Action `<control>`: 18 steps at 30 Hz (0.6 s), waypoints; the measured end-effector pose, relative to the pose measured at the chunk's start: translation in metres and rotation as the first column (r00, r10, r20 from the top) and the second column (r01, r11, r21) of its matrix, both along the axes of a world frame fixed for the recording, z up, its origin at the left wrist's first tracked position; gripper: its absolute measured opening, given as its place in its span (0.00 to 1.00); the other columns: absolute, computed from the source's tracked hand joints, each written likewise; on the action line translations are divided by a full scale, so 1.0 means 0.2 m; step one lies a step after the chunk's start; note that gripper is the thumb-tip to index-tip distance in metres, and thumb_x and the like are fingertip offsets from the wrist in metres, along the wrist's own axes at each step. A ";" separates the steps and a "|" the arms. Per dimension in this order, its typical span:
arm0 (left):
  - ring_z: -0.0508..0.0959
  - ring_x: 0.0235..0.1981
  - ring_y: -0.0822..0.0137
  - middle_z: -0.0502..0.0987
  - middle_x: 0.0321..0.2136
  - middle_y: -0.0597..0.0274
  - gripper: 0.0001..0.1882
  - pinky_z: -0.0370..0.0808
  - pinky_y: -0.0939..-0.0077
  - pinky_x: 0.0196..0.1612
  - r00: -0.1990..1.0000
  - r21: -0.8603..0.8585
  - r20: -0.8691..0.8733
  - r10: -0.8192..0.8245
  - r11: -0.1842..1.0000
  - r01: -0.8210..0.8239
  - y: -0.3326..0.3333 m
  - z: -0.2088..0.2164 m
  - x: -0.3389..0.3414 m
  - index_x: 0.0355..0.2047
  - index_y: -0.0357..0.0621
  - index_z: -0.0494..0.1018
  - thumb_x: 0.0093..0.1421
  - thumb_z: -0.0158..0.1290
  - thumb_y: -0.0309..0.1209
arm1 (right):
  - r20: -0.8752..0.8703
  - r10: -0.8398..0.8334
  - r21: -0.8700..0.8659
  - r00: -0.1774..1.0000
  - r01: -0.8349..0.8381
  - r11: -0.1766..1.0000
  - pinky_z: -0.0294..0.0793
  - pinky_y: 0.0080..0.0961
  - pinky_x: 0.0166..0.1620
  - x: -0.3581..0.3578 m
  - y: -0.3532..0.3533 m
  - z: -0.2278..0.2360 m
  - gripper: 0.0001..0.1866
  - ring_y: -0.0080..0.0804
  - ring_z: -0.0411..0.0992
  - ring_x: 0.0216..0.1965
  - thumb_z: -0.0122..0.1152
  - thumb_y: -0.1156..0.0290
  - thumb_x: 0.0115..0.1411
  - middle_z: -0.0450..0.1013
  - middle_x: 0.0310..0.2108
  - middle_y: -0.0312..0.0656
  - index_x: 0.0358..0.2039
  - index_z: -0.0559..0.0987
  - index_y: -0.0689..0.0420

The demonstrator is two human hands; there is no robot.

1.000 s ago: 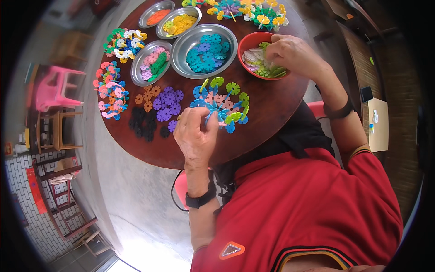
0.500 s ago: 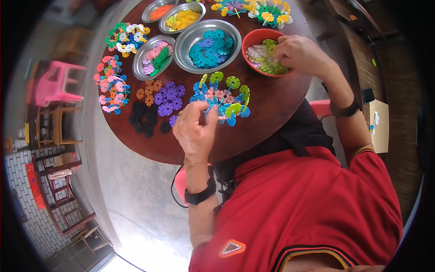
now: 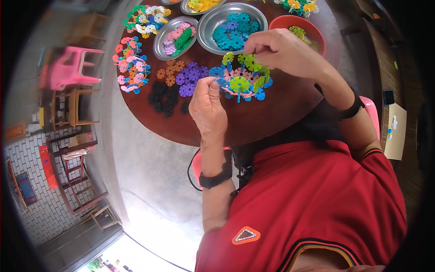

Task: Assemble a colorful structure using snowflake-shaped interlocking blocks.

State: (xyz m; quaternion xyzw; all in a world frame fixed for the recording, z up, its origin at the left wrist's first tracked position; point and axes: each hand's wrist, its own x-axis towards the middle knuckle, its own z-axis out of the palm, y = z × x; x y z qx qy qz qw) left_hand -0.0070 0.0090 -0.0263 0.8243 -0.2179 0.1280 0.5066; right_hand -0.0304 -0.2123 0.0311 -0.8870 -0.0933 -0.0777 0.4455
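Note:
A ring-shaped build of interlocking notched flower discs, with pink [image 3: 235, 74], blue and lime green ones, stands near the table's middle. My left hand [image 3: 209, 109] is at its left side, thumb and index finger pinched at the edge of a blue disc [image 3: 216, 72]. Over the build's far right side is my right hand [image 3: 285, 53], fingers curled, with a lime green disc [image 3: 252, 62] at the fingertips. Part of the build is hidden behind that hand. Purple discs [image 3: 186, 80] lie flat left of the build, beside brown [image 3: 170, 80] and black ones [image 3: 163, 97].
A red bowl [image 3: 322, 41] with green discs stands behind my right hand. Metal bowls hold teal discs [image 3: 233, 31], pink and green discs [image 3: 181, 38], and yellow discs [image 3: 201, 4]. Finished-looking colourful builds [image 3: 132, 65] stand along the round table's [image 3: 176, 131] left edge.
My right hand has come from the red bowl to the build, a lime green disc at its fingertips. My left hand stays at the build's left side. The whole view has shifted.

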 end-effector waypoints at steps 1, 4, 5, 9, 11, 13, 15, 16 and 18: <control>0.70 0.23 0.75 0.73 0.23 0.65 0.14 0.70 0.80 0.26 1.000 0.008 0.000 0.000 1.000 0.000 0.01 0.01 0.00 0.35 0.39 0.72 0.66 0.48 0.38 | 0.118 0.052 -0.096 0.992 -0.041 0.995 0.69 0.23 0.26 0.02 0.02 -0.01 0.09 0.27 0.72 0.21 0.54 0.77 0.50 0.72 0.20 0.41 0.34 0.76 0.62; 0.70 0.23 0.75 0.73 0.23 0.65 0.14 0.69 0.80 0.26 0.996 0.067 -0.087 0.033 0.997 -0.027 0.02 0.03 -0.02 0.35 0.39 0.72 0.66 0.47 0.39 | 0.062 0.071 -0.071 0.996 -0.066 0.995 0.72 0.30 0.33 0.04 0.10 -0.01 0.10 0.37 0.75 0.27 0.55 0.77 0.48 0.74 0.23 0.46 0.32 0.77 0.63; 0.70 0.23 0.76 0.73 0.23 0.65 0.14 0.69 0.80 0.26 0.995 0.083 -0.097 0.039 0.996 -0.031 0.02 0.03 -0.02 0.35 0.39 0.72 0.66 0.47 0.39 | -0.011 0.075 -0.040 0.997 -0.076 0.996 0.73 0.34 0.37 0.05 0.12 -0.01 0.09 0.43 0.76 0.31 0.56 0.78 0.47 0.75 0.26 0.49 0.31 0.78 0.63; 0.70 0.23 0.76 0.73 0.24 0.66 0.14 0.69 0.80 0.26 0.990 0.071 -0.136 0.032 0.997 -0.023 0.01 0.04 -0.03 0.35 0.39 0.72 0.66 0.47 0.39 | 0.005 0.144 -0.049 0.990 -0.144 0.988 0.70 0.26 0.26 0.07 0.16 -0.05 0.08 0.30 0.72 0.19 0.54 0.81 0.49 0.72 0.19 0.43 0.32 0.77 0.63; 0.70 0.23 0.76 0.73 0.24 0.66 0.14 0.69 0.80 0.26 0.989 0.055 -0.148 0.026 0.998 -0.018 0.01 0.04 -0.03 0.35 0.38 0.72 0.66 0.47 0.39 | 0.032 0.166 -0.037 0.986 -0.165 0.986 0.70 0.25 0.26 0.09 0.16 -0.07 0.08 0.29 0.71 0.18 0.54 0.81 0.49 0.72 0.18 0.42 0.32 0.76 0.63; 0.70 0.23 0.76 0.73 0.24 0.66 0.14 0.69 0.81 0.26 0.987 0.036 -0.161 0.019 0.999 -0.013 0.00 0.05 -0.03 0.35 0.38 0.71 0.66 0.47 0.39 | 0.058 0.188 -0.029 0.980 -0.187 0.982 0.70 0.25 0.25 0.09 0.17 -0.06 0.08 0.28 0.71 0.17 0.55 0.81 0.50 0.71 0.18 0.42 0.32 0.76 0.63; 0.70 0.23 0.76 0.73 0.24 0.66 0.14 0.69 0.81 0.25 0.979 -0.046 -0.204 -0.005 0.999 -0.005 0.00 0.06 -0.03 0.34 0.38 0.71 0.66 0.48 0.38 | -0.046 0.126 0.099 0.991 -0.121 0.988 0.70 0.25 0.25 0.08 0.18 -0.02 0.07 0.27 0.72 0.19 0.56 0.79 0.50 0.72 0.19 0.41 0.32 0.76 0.62; 0.70 0.23 0.76 0.73 0.24 0.66 0.14 0.69 0.81 0.25 0.979 -0.047 -0.203 -0.001 0.999 -0.009 0.00 0.04 -0.03 0.34 0.38 0.71 0.66 0.48 0.38 | -0.046 0.130 0.098 0.990 -0.125 0.987 0.70 0.25 0.25 0.09 0.19 0.00 0.07 0.27 0.72 0.19 0.56 0.79 0.50 0.72 0.19 0.41 0.32 0.76 0.62; 0.71 0.23 0.76 0.73 0.24 0.66 0.12 0.69 0.81 0.25 0.993 -0.013 -0.122 0.000 1.000 -0.002 0.00 0.02 -0.02 0.34 0.39 0.72 0.64 0.51 0.37 | -0.042 0.057 0.098 0.997 -0.053 0.994 0.72 0.30 0.32 0.09 0.19 0.02 0.07 0.37 0.76 0.27 0.58 0.77 0.48 0.74 0.22 0.48 0.29 0.78 0.65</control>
